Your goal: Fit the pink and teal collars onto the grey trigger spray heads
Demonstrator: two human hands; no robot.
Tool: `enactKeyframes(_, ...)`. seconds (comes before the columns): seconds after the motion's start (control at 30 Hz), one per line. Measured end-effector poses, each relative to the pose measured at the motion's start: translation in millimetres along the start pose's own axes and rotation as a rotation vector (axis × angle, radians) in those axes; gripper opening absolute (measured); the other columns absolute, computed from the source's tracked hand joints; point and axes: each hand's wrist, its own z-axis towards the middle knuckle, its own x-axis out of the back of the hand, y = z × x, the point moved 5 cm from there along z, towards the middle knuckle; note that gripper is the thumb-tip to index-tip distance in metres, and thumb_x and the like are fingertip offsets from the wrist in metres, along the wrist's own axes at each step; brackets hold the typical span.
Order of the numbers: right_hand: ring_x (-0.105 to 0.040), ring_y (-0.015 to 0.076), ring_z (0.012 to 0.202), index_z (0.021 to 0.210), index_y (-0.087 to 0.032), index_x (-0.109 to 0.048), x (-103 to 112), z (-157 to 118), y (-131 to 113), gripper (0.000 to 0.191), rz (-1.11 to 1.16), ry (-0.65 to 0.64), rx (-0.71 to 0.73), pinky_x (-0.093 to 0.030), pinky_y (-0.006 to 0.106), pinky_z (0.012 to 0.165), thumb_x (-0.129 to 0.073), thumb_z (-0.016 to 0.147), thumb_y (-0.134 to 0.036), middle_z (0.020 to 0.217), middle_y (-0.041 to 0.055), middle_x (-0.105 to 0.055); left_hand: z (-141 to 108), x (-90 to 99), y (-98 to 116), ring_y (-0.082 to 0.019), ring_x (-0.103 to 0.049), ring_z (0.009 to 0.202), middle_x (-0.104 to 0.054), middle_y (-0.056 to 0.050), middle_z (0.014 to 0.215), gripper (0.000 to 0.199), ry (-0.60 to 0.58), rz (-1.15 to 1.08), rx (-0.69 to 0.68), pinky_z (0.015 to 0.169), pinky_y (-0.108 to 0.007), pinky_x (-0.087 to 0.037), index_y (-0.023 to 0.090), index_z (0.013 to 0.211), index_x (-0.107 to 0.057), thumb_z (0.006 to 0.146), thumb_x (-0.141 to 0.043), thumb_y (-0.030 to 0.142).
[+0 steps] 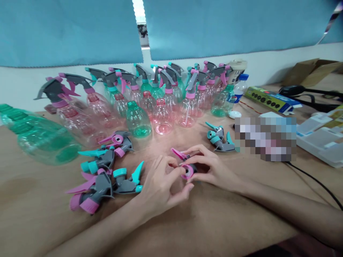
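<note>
Between my hands is a grey and pink spray head (pixel 187 171), its pink collar facing me. My right hand (pixel 210 166) grips it from the right, thumb and fingers round its body. The fingers of my left hand (pixel 163 182) are closed at the collar's left side, with the thumb below. Several loose spray heads, pink-grey (pixel 96 192) and teal-grey (pixel 125 182), lie left of my left hand. Another teal-grey spray head (pixel 218 137) lies beyond my right hand. Behind stand open bottles, green (pixel 138 121) and pink (pixel 163 119).
Several bottles with spray heads (pixel 168 89) stand along the wall. Green bottles (pixel 45 139) lie at the left. At the right are a blue-capped bottle (pixel 239 89), a green box (pixel 270 100), a plastic organizer (pixel 318 135) and a black cable (pixel 316 180).
</note>
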Motion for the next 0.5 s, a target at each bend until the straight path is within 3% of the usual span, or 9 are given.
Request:
enactKeyframes(0.13, -0.051, 0.0235, 0.115, 0.107, -0.026, -0.063, 0, 0, -1, 0.03, -0.013, 0.031, -0.02, -0.044, 0.044, 0.097, -0.07, 0.078, -0.031, 0.119, 0.0073, -0.054, -1, -2.1, -1, -0.02, -0.051, 0.086, -0.055, -0.007, 0.096, 0.024, -0.032, -0.044, 0.01, 0.073, -0.035, -0.047, 0.019, 0.105, -0.059, 0.081, -0.06, 0.026)
enactKeyframes(0.3, -0.051, 0.0231, 0.115, 0.102, -0.023, -0.063, 3, 3, -8, 0.026, -0.07, 0.042, -0.032, -0.044, 0.042, 0.097, -0.069, 0.078, -0.029, 0.12, 0.0084, -0.054, -2, -0.2, -5, -0.018, -0.053, 0.087, -0.055, -0.006, 0.095, 0.016, -0.01, -0.073, 0.077, 0.075, -0.033, -0.047, 0.018, 0.103, -0.057, 0.087, -0.055, 0.02)
enactKeyframes(0.5, -0.05, 0.0229, 0.118, 0.097, -0.023, -0.063, 26, 8, -5, 0.024, -0.127, 0.145, -0.102, -0.04, 0.045, 0.102, -0.072, 0.076, -0.031, 0.122, 0.0072, -0.053, -5, 2.1, -4, -0.017, -0.055, 0.088, -0.055, -0.005, 0.094, 0.012, 0.017, -0.052, 0.073, 0.077, -0.032, -0.047, 0.018, 0.1, -0.055, 0.091, -0.047, 0.018)
